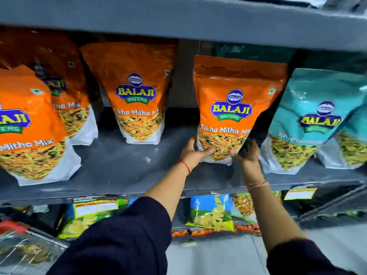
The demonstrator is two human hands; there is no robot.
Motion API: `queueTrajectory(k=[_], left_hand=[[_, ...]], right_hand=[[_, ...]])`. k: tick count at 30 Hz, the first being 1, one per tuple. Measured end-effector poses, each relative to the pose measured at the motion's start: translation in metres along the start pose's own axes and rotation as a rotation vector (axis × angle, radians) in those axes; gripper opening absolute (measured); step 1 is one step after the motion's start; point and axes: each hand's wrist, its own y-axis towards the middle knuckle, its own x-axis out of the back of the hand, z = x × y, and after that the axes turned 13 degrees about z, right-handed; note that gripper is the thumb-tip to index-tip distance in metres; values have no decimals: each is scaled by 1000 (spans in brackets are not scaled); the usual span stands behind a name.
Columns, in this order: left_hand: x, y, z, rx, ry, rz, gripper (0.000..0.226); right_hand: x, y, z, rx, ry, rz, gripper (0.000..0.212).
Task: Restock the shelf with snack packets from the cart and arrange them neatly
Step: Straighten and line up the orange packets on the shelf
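Observation:
An orange Tikha Mitha Mix packet (232,108) stands upright on the grey shelf (123,161). My left hand (193,152) grips its lower left corner and my right hand (247,155) holds its lower right corner. To its left another orange packet (137,92) stands further back, and two more orange packets (29,124) are at the far left. On the right a teal packet (309,120) stands beside the held one, with another teal packet partly cut off at the frame edge.
The shelf board above (178,18) hangs low over the packets. A lower shelf holds green and blue snack packets (210,213). The wire cart (25,247) with a red handle sits at the bottom left. Yellow price tags (299,193) are on the shelf edge.

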Motion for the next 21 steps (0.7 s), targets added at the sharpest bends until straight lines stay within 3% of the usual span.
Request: queueTrajectory(k=[5, 9, 12, 21], left_hand=[[8, -14, 0, -32, 30, -50, 63], [42, -43, 17, -65, -70, -108, 50], [79, -70, 32, -91, -113, -167, 28], [156, -125, 49, -125, -128, -262, 43]], right_hand=[[-1, 1, 9, 23, -3, 283, 77], [-41, -13, 19, 19, -82, 325, 59], [-85, -23, 21, 37, -101, 391, 59], [-182, -38, 30, 24, -85, 470, 63]])
